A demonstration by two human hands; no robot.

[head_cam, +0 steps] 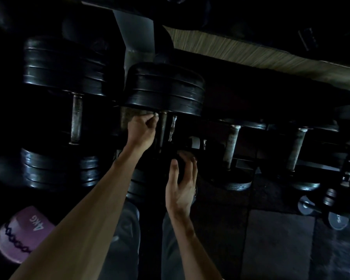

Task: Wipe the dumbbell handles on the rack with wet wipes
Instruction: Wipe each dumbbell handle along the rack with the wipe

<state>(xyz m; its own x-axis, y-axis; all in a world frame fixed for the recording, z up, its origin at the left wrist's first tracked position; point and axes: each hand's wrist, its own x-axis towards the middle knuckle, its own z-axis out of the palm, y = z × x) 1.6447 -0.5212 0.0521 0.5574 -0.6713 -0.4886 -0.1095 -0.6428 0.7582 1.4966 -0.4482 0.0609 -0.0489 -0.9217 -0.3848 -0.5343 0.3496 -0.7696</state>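
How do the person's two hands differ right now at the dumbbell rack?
The left hand is curled into a fist high up beside a dumbbell handle, seemingly around something pale that is too dark to identify; the right hand is lower, fingers spread and relaxed. The left hand sits just under the stacked black plates; the right hand lies against a dark rounded weight end. Both arms are bare and reach toward the same dumbbell.

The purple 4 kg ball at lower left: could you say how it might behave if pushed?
The purple 4 kg ball would probably feel heavy for its size, given the marking. Its rounded shape suggests it may roll. The stitched seam hints at a grippy, slightly soft cover.
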